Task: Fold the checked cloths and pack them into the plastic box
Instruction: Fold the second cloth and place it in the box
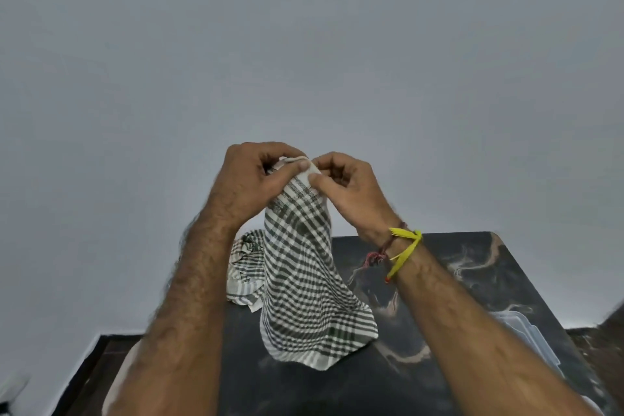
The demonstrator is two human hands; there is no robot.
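A green-and-white checked cloth (304, 280) hangs in the air above the dark marble table (472, 267), its lower edge just over the tabletop. My left hand (256, 179) and my right hand (347, 189) pinch its top edge side by side, fingertips almost touching. A second checked cloth (244, 267) lies crumpled on the table's far left, partly hidden behind the hanging one. The clear plastic box (530, 338) sits at the table's right, mostly covered by my right forearm.
A plain pale wall fills the view behind the table. Dark floor shows at the left and right of the table. A yellow band and red thread circle my right wrist (401, 250).
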